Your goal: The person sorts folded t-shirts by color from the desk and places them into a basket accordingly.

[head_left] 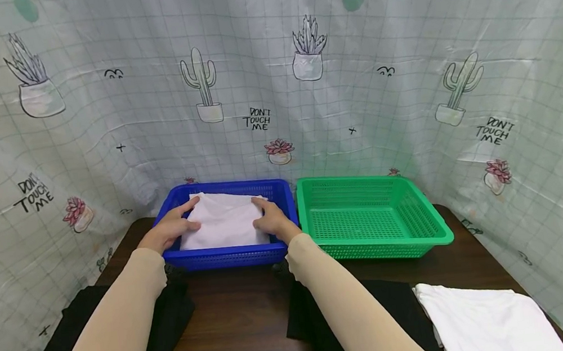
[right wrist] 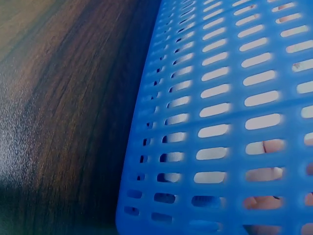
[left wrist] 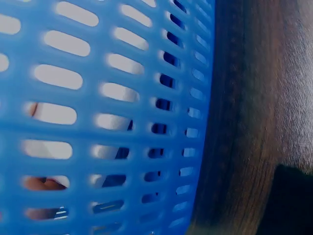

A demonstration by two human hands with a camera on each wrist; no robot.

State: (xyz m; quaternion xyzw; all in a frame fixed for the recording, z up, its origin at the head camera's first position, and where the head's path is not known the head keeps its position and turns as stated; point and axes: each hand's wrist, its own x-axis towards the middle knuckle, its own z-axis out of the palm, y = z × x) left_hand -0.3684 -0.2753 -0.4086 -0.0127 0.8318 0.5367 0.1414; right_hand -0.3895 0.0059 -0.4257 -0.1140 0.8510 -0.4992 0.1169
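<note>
A folded white cloth (head_left: 225, 220) lies inside the blue basket (head_left: 228, 257) in the head view. My left hand (head_left: 170, 228) is at the cloth's left side, with thumb and forefinger stretched apart and resting on it. On the opposite side, my right hand (head_left: 274, 221) touches the cloth's right edge in much the same way, its thumb and forefinger spread. The other fingers are largely hidden. Both wrist views look at the basket's slotted front wall; bits of my fingers (left wrist: 43, 183) and white fabric show through the slots, also in the right wrist view.
Right beside the blue basket stands a green basket (head_left: 377, 248) with bare slotted floor. Black cloths lie on the dark wooden table (head_left: 239, 315) at left (head_left: 171, 327) and right (head_left: 390, 300). A folded white cloth (head_left: 494, 319) sits at front right. A patterned curtain (head_left: 250, 60) hangs behind.
</note>
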